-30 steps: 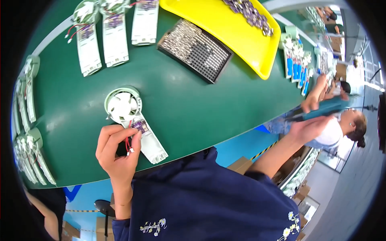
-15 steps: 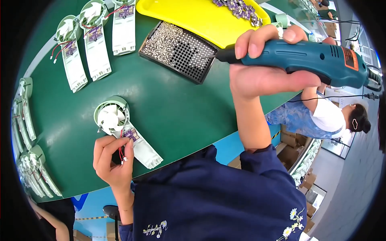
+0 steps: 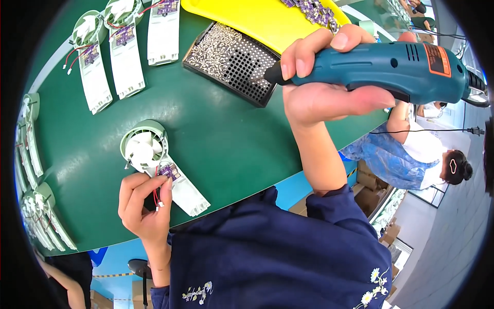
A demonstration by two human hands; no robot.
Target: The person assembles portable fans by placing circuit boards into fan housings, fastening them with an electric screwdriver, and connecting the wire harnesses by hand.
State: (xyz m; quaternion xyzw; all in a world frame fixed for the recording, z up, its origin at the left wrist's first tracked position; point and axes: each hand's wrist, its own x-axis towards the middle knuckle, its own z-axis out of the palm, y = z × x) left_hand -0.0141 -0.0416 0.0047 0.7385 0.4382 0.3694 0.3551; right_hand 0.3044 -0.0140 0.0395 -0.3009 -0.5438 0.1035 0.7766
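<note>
Head view: the left hand (image 3: 146, 208) has its grip pinching the edge of the purple board (image 3: 169, 172), which lies on the plate of the fan unit (image 3: 186, 193), near the front edge of the table (image 3: 231, 139). The right hand (image 3: 321, 105) has its grip wrapped around the driver (image 3: 383, 66), its bit (image 3: 258, 79) over the holed part of the screw tray (image 3: 242, 97); whether the bit touches a screw, I cannot tell.

The likeliest slip, I judge, is at the bit: off-centre, it could miss a screw, and a screw held loosely could fall off. A knock from the driver could also scatter the loose screws (image 3: 213, 51) heaped at the tray's far left. At the unit, the board could shift if the left grip eases, since only fingertips appear to steady it. The red wires (image 3: 156, 196) hang right beside those fingers and could snag or be tugged. Were the driver brought to the board, the fingertips would be close enough to be nicked.
</note>
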